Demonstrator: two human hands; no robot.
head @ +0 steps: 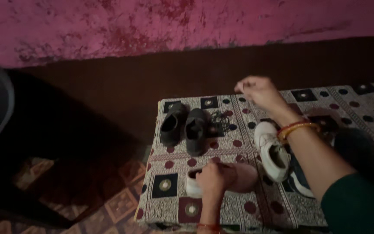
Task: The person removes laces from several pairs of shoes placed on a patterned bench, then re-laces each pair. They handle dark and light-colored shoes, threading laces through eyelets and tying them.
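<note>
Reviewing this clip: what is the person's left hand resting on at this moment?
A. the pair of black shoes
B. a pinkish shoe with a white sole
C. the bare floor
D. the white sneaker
B: the left hand grips the pinkish shoe with a white sole on the patterned cloth-covered surface, while the pair of black shoes and the white sneaker lie untouched.

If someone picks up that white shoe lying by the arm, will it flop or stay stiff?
The white shoe would probably keep its shape: its sole looks thick and its upper stands open. It is likely light for its size, like most sneakers. Lying partly on its side on the patterned cloth, beside the right hand's arm, it may rock when pushed, but should not roll.
</note>
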